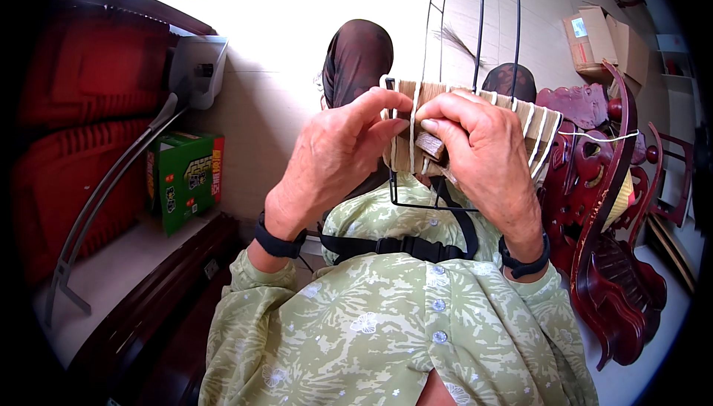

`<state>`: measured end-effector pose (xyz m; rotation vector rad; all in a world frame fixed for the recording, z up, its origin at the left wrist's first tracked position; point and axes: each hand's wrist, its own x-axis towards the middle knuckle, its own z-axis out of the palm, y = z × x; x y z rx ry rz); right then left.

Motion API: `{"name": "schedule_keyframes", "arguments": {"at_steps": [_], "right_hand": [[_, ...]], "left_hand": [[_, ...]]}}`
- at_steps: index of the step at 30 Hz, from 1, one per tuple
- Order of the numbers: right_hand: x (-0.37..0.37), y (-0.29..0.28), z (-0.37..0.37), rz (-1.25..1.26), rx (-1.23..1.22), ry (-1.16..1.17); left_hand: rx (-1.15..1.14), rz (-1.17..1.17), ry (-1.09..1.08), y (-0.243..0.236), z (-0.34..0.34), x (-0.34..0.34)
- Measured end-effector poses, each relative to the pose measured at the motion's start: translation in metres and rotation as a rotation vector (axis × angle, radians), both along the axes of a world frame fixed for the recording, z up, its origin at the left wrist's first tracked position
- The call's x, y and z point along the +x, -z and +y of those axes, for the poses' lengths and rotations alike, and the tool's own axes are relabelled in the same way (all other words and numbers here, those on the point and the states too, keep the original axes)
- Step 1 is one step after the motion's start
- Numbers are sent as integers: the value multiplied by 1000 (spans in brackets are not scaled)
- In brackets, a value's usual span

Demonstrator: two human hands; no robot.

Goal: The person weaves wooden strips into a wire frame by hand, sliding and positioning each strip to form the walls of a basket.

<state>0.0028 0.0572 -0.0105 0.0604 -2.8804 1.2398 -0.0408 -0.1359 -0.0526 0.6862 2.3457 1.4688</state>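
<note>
On my lap lies a panel of tan strips (535,139), laid across a black wire frame (423,206) and crossed by several cream cords. My left hand (330,155) is at the panel's left end, its thumb and forefinger closed beside one upright cream cord (413,139). On the other side of this cord, my right hand (483,150) is closed too, thumb and forefinger together. What either pinch holds is too small to make out. A brown wood-like block (429,145) shows under my right thumb; whether that hand grips it is hidden.
Thin black rods (481,20) rise from the frame. A carved dark-red wooden chair (605,205) stands close on the right, with a cord tied to it. Cardboard boxes (594,42) stand behind. To the left are a green box (189,179), red cushions (96,72) and a bent metal bar (122,165).
</note>
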Motion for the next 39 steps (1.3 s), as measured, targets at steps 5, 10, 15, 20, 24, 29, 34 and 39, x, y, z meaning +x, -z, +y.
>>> {"name": "schedule_keyframes", "arguments": {"at_steps": [5, 10, 15, 20, 24, 29, 34, 39], "right_hand": [[3, 1, -2, 35, 11, 17], [8, -3, -2, 144, 2, 60], [10, -10, 0, 59, 25, 56], [10, -6, 4, 170, 22, 73], [10, -10, 8, 220, 38, 116], [2, -19, 7, 415, 189, 59], [3, -23, -31, 354, -150, -156], [7, -13, -20, 43, -562, -318]], "left_hand": [[-69, 49, 103, -4, -1, -13], [-165, 252, 28, -12, 6, -1], [-88, 125, -119, -12, 8, 13], [194, -167, -158, -12, -8, 8], [156, -24, -380, -4, -47, -1], [40, 216, -504, -16, -64, 6], [195, 537, -288, -58, -45, 27], [445, 446, -178, -60, -31, 29]]}}
